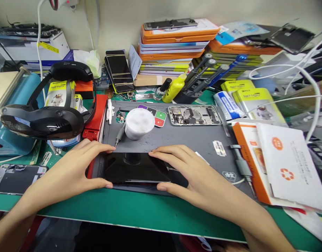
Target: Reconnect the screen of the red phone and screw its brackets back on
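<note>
The glossy black rectangular phone panel (137, 171) is right in front of you, lengthwise over the near edge of the dark grey work mat (187, 140); whether it rests there or is slightly raised, you cannot tell. Your left hand (79, 162) has its grip closed on the left end, thumb at the near edge, fingers at the far one. Your right hand (186, 171) grips the right end likewise. Just beyond the panel stands a round white tub (140, 124), a grey-handled screwdriver (120, 135) beside it. Farther right lies an opened silver-framed phone housing (195, 115), internals up. Out to your left is a black headset (45, 120); behind, orange boxes (174, 40) stand stacked on the green desk (124, 210).
</note>
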`<act>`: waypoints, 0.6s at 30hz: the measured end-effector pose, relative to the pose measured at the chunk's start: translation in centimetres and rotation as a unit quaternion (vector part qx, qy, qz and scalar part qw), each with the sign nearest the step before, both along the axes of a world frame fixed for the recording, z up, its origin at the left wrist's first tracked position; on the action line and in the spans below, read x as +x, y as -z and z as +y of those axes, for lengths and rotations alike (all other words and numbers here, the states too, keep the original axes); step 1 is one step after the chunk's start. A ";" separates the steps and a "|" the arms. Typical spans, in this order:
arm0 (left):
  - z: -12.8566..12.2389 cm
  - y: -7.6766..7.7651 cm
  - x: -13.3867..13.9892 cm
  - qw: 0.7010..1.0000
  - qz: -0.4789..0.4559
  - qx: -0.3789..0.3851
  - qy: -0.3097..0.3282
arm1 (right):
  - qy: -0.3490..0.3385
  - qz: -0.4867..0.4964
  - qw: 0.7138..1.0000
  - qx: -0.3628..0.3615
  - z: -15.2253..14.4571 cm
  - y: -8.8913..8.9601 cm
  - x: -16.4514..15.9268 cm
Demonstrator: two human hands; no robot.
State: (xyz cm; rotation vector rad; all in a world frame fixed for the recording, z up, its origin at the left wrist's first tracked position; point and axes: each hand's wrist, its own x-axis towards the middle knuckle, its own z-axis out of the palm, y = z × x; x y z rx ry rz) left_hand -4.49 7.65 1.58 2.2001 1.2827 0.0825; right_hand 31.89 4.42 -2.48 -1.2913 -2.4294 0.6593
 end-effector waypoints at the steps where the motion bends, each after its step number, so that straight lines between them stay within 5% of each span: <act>1: 0.0 0.0 0.0 1.000 0.000 0.001 0.000 | 0.000 0.000 1.000 0.000 0.0 0.0 0.0; 18: 0.0 0.1 -0.1 1.000 -0.006 0.013 0.006 | -0.010 -0.003 0.999 0.035 -0.1 0.4 0.1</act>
